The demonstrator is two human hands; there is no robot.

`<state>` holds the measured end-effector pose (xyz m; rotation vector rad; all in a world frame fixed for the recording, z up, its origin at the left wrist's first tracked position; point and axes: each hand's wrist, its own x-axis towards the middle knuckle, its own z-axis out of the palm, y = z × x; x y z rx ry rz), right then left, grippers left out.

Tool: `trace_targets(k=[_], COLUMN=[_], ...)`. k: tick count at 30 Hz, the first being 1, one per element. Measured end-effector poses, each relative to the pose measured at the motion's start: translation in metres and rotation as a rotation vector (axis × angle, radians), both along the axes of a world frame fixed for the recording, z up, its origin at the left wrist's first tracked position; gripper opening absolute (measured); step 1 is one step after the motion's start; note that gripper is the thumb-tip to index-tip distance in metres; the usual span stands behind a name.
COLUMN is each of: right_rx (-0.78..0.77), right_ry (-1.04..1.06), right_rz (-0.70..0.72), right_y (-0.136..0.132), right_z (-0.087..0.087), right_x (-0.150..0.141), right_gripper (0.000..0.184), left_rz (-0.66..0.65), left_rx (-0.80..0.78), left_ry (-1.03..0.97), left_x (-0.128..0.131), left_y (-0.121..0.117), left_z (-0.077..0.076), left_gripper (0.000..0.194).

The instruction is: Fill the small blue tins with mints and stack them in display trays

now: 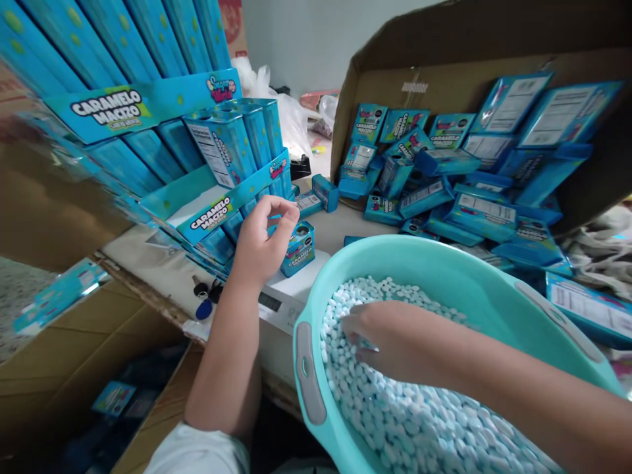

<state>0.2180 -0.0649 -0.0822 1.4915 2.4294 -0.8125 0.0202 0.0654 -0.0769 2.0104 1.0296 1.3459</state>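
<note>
My left hand [266, 240] is closed, thumb against curled fingers, just above and beside a small blue candy box [299, 249]. Whether anything is pinched in it is hidden. The box stands upright with its top open on a white digital scale [284, 309]. My right hand [368, 326] reaches into a turquoise basin [395, 253], its curled fingers partly sunk among small white and pale blue candies [419, 415]. Something shiny glints between those fingers, too small to name.
Display trays [162, 118] of blue boxes are stacked at left. A tipped cardboard carton [380, 72] spills many blue boxes [474, 210] behind the basin. Two blue boxes [324, 192] lie past the scale. Keys [202, 306] rest near the table edge, above an open carton [99, 349].
</note>
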Motion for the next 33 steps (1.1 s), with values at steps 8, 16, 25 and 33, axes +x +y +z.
trace_targets(k=[8, 16, 25, 33], right_rx=[0.258, 0.177, 0.161, 0.072], right_ry=[0.196, 0.174, 0.211, 0.708], right_rz=[0.027, 0.046, 0.038, -0.422], right_y=[0.007, 0.011, 0.013, 0.027], right_z=[0.006, -0.002, 0.003, 0.017], right_x=[0.001, 0.003, 0.004, 0.017], right_gripper=[0.041, 0.050, 0.043, 0.023], left_rz=[0.018, 0.039, 0.060, 0.006], left_rx=[-0.039, -0.299, -0.258, 0.468], left_ry=[0.040, 0.581, 0.560, 0.279], left_x=[-0.002, -0.019, -0.013, -0.001], left_y=[0.001, 0.008, 0.006, -0.008], left_z=[0.001, -0.014, -0.010, -0.002], left_gripper=[0.028, 0.067, 0.064, 0.054])
